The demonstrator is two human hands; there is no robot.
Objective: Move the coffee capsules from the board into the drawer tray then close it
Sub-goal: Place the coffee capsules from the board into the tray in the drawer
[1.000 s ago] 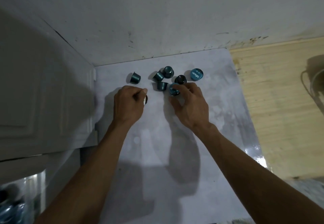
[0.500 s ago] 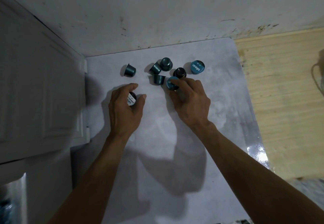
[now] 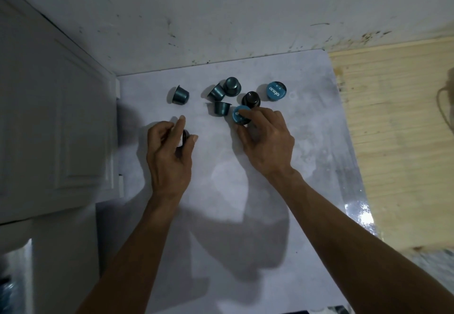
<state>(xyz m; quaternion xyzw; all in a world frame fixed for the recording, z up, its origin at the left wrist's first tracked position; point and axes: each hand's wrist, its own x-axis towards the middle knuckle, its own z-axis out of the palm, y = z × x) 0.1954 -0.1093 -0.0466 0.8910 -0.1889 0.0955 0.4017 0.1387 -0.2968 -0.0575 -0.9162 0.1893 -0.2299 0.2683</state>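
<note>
Several teal and dark coffee capsules lie scattered at the far end of the pale grey board (image 3: 245, 215). My left hand (image 3: 169, 156) pinches a dark capsule (image 3: 184, 136) between thumb and fingers, just below a lone teal capsule (image 3: 180, 95). My right hand (image 3: 266, 143) grips a blue-lidded capsule (image 3: 238, 116) with fingertips and thumb. Behind it sit a black capsule (image 3: 251, 98), another blue-lidded capsule (image 3: 276, 91) and three teal capsules (image 3: 222, 97) bunched together. No drawer tray shows in the frame.
A white panelled cabinet door (image 3: 54, 122) stands along the board's left edge. The stained wall (image 3: 221, 19) closes off the back. To the right runs a light wooden surface (image 3: 398, 129) with a cord-like shadow at its far edge.
My left hand turned the dark capsule in its pinch, so its white lid no longer shows. My right hand kept its hold on the blue-lidded capsule. The camera view shifted slightly.
</note>
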